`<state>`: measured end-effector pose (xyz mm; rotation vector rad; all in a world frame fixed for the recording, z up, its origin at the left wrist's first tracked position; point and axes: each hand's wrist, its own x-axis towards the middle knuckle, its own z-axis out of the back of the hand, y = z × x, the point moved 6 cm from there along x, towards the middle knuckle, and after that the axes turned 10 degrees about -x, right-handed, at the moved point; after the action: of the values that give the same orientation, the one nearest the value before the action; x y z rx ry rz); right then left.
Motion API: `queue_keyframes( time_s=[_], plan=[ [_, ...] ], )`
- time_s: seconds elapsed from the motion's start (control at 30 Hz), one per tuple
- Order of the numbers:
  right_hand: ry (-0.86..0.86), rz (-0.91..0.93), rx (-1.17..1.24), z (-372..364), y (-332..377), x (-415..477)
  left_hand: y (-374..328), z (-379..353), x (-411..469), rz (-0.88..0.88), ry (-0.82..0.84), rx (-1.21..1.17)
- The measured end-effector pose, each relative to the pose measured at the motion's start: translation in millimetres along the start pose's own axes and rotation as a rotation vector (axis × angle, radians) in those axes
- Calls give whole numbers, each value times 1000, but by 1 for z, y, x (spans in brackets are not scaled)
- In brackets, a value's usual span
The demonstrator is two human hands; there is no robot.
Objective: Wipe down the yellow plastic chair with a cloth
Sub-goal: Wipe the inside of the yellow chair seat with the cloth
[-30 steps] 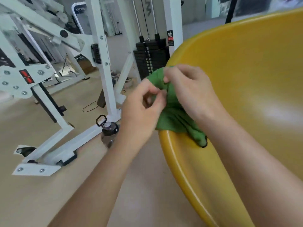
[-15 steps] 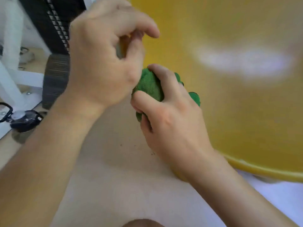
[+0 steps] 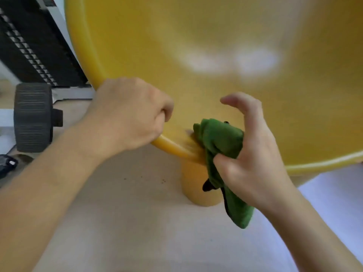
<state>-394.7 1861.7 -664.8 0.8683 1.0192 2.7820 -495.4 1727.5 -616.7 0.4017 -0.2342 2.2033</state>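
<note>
While clamping left hand (image 3: 129, 118) on yellow plastic chair (image 3: 196, 36), seemingly starting at rim (image 3: 169, 146), green cloth (image 3: 218, 140) clutched in right hand (image 3: 253, 156).

The left hand (image 3: 127, 114) is gripping the rim of the yellow chair (image 3: 117, 36), fingers curling over its edge, forearm stretching out straight. The right hand (image 3: 253, 160) is clutching the green cloth (image 3: 220, 140) against that rim (one finger is lifting free, bent).
</note>
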Motion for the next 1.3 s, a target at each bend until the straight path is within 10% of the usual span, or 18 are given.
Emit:
queue_keyframes(
  time_s=[0.2,0.6,0.73,0.93,1.1,1.3],
  plan=[
    [140,144,-179,-62,42,-5,-2,6,-6,74,-135,-193],
    [413,11,-664,68,-153,-56,-81,-81,18,-71,315,58],
    [266,-196,-565,74,-141,-46,-81,-80,26,-27,188,-162],
    [213,47,-338,-26,-51,-43,-79,-86,40,173,157,-716],
    [355,469,-649,20,-116,-57,-100,-105,24,-72,546,-350],
    [546,359,-1150,159,-245,-39,-99,-122,15,-125,705,-154]
  ],
)
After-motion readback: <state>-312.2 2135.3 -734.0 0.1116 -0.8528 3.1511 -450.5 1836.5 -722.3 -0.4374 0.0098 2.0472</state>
